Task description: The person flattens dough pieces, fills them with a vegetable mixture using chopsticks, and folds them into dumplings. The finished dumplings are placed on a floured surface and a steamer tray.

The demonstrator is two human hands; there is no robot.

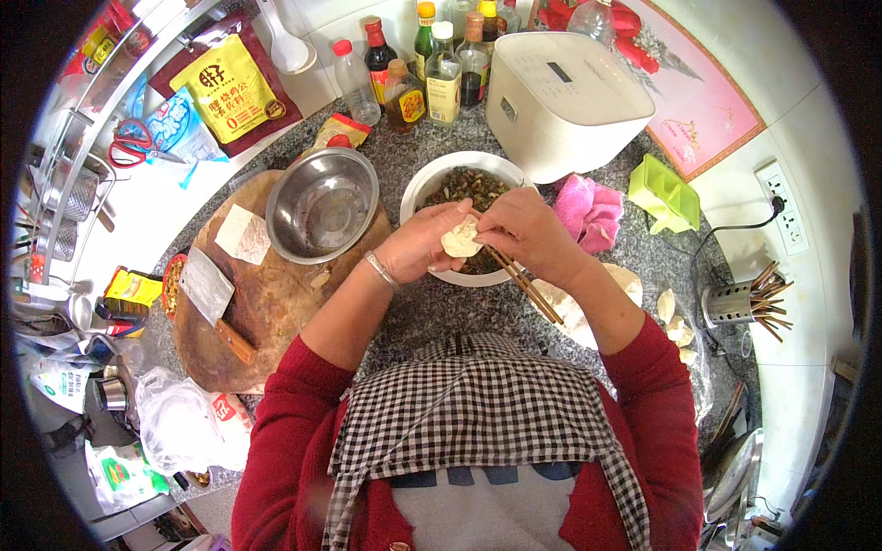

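Note:
Over a white bowl [415, 184] of chopped dark green filling [472, 182], my left hand [417, 237] cups a small pale dough wrapper [459, 241], gathered at the top like a bun or dumpling. The fingers of my right hand [534, 231] pinch its right edge. A pair of wooden chopsticks [530, 293] is also held in my right hand, slanting down toward my forearm. Whatever lies inside the wrapper is hidden. Beneath my right forearm is a pale, floury mass [623, 281], partly covered, with several dough pieces [679, 332] beside it.
Left of the bowl, a steel basin [324, 237] overlaps a round wooden chopping board [275, 303] bearing a cleaver [209, 289] and a white block [244, 234]. Behind stand several bottles [442, 86] and a white appliance [572, 103]. A pink cloth [589, 213] lies right of the bowl.

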